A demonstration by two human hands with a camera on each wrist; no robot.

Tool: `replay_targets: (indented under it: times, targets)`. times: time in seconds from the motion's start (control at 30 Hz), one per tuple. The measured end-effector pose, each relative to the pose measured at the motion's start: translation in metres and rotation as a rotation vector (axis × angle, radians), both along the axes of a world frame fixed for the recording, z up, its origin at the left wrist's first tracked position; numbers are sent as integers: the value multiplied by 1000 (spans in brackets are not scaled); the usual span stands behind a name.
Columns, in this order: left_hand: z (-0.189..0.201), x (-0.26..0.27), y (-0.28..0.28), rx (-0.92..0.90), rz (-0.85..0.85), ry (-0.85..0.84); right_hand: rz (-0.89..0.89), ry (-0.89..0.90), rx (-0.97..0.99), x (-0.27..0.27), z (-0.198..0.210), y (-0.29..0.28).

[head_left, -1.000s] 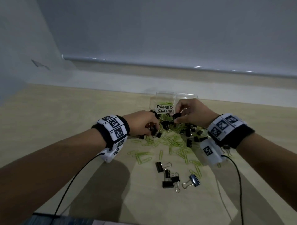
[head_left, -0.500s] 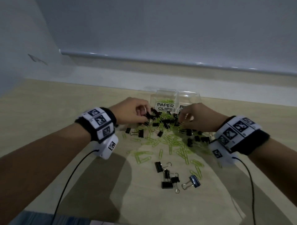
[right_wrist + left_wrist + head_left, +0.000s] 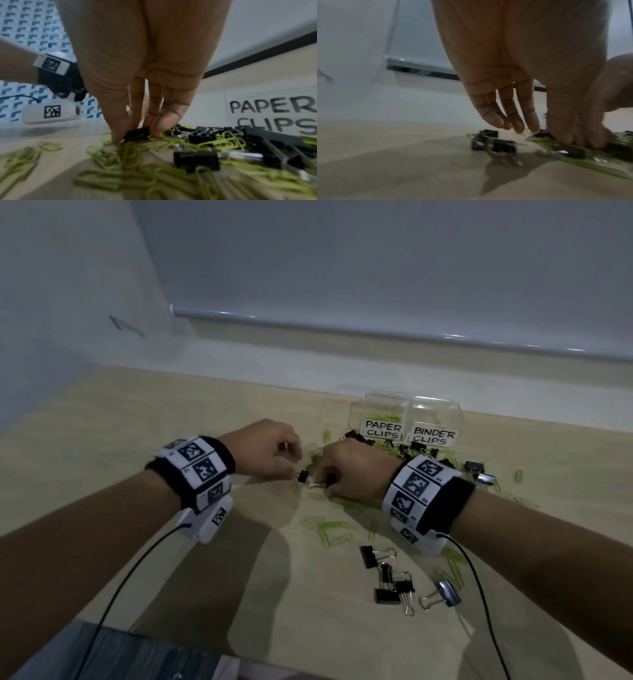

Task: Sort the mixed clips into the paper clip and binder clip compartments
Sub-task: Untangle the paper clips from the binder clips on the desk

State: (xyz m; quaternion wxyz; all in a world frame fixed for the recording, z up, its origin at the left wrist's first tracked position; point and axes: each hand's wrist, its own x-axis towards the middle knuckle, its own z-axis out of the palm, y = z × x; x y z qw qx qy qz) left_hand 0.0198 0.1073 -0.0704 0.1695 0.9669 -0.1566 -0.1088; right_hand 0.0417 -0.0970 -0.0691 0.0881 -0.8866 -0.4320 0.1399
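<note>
A clear two-part box stands at the back, labelled PAPER CLIPS (image 3: 383, 430) and BINDER CLIPS (image 3: 434, 436). Green paper clips (image 3: 334, 530) and black binder clips lie mixed in front of it. My right hand (image 3: 329, 485) pinches a small black binder clip (image 3: 137, 133) between thumb and fingertips at the pile's left edge. My left hand (image 3: 295, 472) is close beside it, thumb and forefinger down on another small black binder clip (image 3: 303, 476). Its other fingers (image 3: 518, 121) hang loose. Wire handles seem to join the two clips.
Several binder clips (image 3: 390, 582) lie apart near the table's front, one with a shiny body (image 3: 448, 593). More binder clips (image 3: 476, 470) sit right of my right wrist. A wall runs behind the box. Bare tabletop (image 3: 137, 440) lies to the left.
Both hands have come away from the front of the box and down to the pile's left edge, closer together. The right hand now pinches a clip on the table.
</note>
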Motion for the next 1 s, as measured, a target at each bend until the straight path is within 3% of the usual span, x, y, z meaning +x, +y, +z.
replay_targets:
  times: [0.17, 0.27, 0.37, 0.57, 0.7, 0.9, 1.0]
  targets:
    - [-8, 1, -20, 67, -79, -18, -67, 76, 76, 4, 6, -7]
    - [-3, 1, -16, 14, -28, 6, -157, 99, 161, 16, 19, -11]
    - [3, 3, -3, -10, 64, 12, -219, 12, 225, 34, 30, -2]
    - [13, 6, -9, 121, 50, -93, -209, -118, 68, 62, 19, 29]
    - [11, 12, -45, 27, -31, -122, -217, -106, 14, 58, 17, 11]
    - [-3, 26, -68, 179, -89, -138, -150, -109, -87, 46, 12, -19]
    - [-3, 25, -67, 153, -73, -117, -121, -116, -95, 47, 10, -25]
